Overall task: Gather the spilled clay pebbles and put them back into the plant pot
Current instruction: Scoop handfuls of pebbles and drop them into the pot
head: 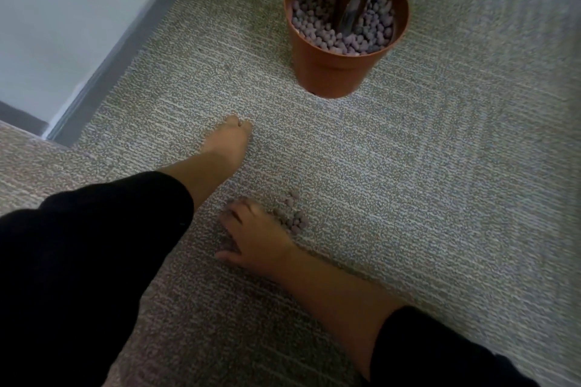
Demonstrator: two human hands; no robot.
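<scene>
A terracotta plant pot [330, 72] stands on the carpet at the top centre, filled with purplish clay pebbles [317, 25] around green leaves. A small cluster of spilled pebbles [294, 220] lies on the carpet below it. My right hand [257, 237] rests palm down just left of this cluster, fingers bent and apart, with a pebble or two under its fingers. My left hand [228, 141] reaches forward above it, fingers bunched together with tips meeting; what it holds is hidden.
Grey-beige carpet [440, 182] covers the floor. A white wall with a grey skirting board [103, 72] runs along the left, and another skirting board edge crosses the top right. Both arms wear black sleeves.
</scene>
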